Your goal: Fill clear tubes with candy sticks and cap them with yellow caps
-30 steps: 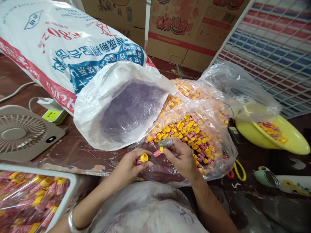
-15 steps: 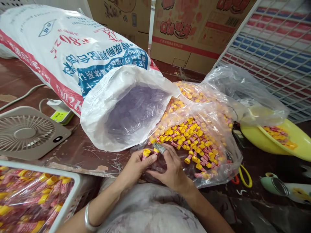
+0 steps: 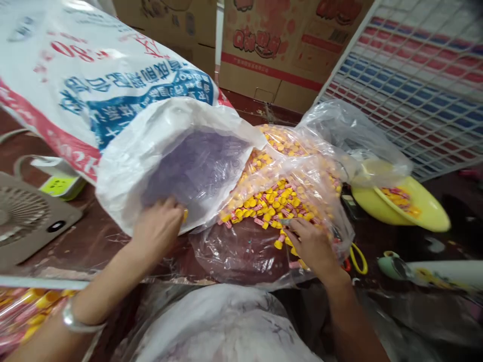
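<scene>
My left hand (image 3: 160,223) is at the mouth of a white printed sack (image 3: 124,166), blurred by motion, with its fingers curled. A yellow cap (image 3: 185,215) shows at its fingertips, so it seems to hold a small yellow-capped tube. Clear plastic tubes (image 3: 199,161) fill the opening of the sack. Over a heap of yellow-capped pieces with red-and-white wrapping (image 3: 279,198), my right hand (image 3: 307,244) reaches with fingers apart, a grey wrap on one finger. The heap lies in a clear plastic bag (image 3: 241,256).
A fan (image 3: 33,216) and a green-and-white power socket (image 3: 62,185) stand at left. Beside them is a white crate (image 3: 41,283) of filled tubes. At right are a yellow bowl (image 3: 433,206), yellow-handled scissors (image 3: 359,261) and a green-and-white flowered object (image 3: 422,271). Cardboard boxes (image 3: 271,65) stand behind.
My hands were together in front of the heap with yellow-capped pieces. My left hand has moved left to the sack's mouth, my right hand to the right over the heap. The view has shifted.
</scene>
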Available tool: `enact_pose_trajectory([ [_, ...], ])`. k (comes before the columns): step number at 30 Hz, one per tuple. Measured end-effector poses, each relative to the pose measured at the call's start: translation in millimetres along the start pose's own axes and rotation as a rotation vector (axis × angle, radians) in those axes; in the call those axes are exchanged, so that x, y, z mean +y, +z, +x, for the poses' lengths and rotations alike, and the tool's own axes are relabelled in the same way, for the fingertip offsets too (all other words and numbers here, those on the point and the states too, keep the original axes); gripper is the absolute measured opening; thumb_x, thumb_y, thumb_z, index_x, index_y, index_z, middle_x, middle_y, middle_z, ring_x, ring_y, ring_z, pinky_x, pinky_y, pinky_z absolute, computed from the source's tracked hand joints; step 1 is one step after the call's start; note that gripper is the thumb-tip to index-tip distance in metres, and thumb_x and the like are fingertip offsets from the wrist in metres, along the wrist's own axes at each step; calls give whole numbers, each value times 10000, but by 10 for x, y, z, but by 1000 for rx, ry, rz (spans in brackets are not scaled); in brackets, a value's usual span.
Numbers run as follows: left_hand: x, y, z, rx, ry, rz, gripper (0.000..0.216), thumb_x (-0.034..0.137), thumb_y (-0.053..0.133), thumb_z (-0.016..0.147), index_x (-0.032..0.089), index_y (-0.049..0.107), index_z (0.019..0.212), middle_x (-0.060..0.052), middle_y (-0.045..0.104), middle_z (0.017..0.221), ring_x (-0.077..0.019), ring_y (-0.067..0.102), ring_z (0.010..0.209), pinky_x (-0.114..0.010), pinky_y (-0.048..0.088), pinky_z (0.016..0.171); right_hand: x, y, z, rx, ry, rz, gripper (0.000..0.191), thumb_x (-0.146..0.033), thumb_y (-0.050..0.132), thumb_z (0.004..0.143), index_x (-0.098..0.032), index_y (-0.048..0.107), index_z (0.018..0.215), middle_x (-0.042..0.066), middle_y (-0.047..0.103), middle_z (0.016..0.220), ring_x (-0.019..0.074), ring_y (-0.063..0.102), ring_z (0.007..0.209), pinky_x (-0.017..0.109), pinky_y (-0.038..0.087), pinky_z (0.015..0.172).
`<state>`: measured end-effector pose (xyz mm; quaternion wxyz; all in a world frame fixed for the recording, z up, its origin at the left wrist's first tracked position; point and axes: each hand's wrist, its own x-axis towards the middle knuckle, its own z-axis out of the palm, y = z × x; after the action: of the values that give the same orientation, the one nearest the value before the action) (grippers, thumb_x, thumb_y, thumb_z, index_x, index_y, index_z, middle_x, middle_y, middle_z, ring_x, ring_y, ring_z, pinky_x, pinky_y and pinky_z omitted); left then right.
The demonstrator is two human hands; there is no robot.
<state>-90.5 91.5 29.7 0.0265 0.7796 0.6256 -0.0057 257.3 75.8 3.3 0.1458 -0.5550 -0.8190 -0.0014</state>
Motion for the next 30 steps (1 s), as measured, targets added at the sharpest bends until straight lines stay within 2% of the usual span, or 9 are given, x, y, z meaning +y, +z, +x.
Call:
enact_pose_trajectory([
  [5, -118, 152, 96, -80, 81, 183, 386, 11, 354, 869, 97, 720, 784, -237, 664, 912, -416, 639, 958, -425, 489, 626, 118, -34, -185, -244, -51, -90, 87, -116, 633, 926, -201, 627, 943, 48, 678, 1038, 232, 628, 965, 337, 509, 813],
  [8, -117, 178, 103, -79, 57, 112, 365, 40, 379, 872, 106, 738, 857, -220, 679, 939, -403, 649, 955, -410, 490, 626, 38, 83, -215, -284, -147, -100, 99, -122, 599, 951, -202, 634, 996, 56, 686, 1035, 245, 608, 970, 364, 512, 827],
  [10, -124, 133, 69, -31, 54, -90, 292, 140, 473, 885, 142, 745, 991, -173, 699, 981, -369, 658, 951, -401, 506, 689, 3, 163, -205, -274, -192, -71, 95, -144, 570, 975, -204, 636, 1007, 57, 691, 976, 241, 617, 930, 360, 517, 796],
  [12, -104, 67, -3, 1, 78, -437, 284, 295, 572, 890, 196, 733, 1102, -110, 720, 1032, -305, 671, 940, -367, 519, 770, -34, 227, -173, -204, -189, 23, 92, -158, 555, 978, -204, 633, 995, 59, 693, 933, 238, 640, 894, 356, 525, 767],
  [16, 104, 15, -196, -40, 64, -1071, 326, 446, 690, 839, 202, 752, 1045, -46, 757, 994, -218, 690, 861, -278, 530, 753, -266, 270, -49, 30, 94, 558, 73, -277, 611, 953, -211, 590, 932, 67, 726, 910, 226, 704, 814, 343, 569, 739],
  [18, 259, 51, -280, 20, 26, -1214, 304, 407, 749, 802, 183, 762, 1008, -64, 765, 1000, -231, 698, 900, -290, 545, 784, -474, 247, 34, 23, 268, 965, 166, -361, 645, 947, -215, 586, 1002, 63, 753, 948, 222, 733, 858, 332, 593, 771],
  [21, 454, 120, -375, 199, 88, -1247, 236, 307, 761, 823, 195, 765, 1031, -88, 764, 1045, -242, 693, 997, -337, 548, 888, -776, 207, 165, -39, 376, 1376, 256, -406, 680, 927, -209, 623, 1080, 52, 763, 1001, 211, 735, 940, 324, 596, 844],
  [26, 572, 122, -446, 517, 527, -1072, 242, 228, 641, 933, 226, 718, 1163, -85, 774, 1013, -210, 702, 971, -346, 556, 889, -959, 250, 255, -88, 392, 1568, 246, -404, 721, 893, -194, 707, 1019, 28, 752, 899, 185, 713, 833, 321, 591, 837],
  [30, 586, 106, -457, 585, 658, -1002, 271, 200, 578, 968, 197, 684, 1217, -99, 773, 1041, -215, 691, 1032, -345, 562, 904, -944, 301, 208, -74, 451, 1608, 295, -400, 770, 855, -192, 719, 1058, 34, 743, 946, 180, 696, 856, 299, 578, 824],
])
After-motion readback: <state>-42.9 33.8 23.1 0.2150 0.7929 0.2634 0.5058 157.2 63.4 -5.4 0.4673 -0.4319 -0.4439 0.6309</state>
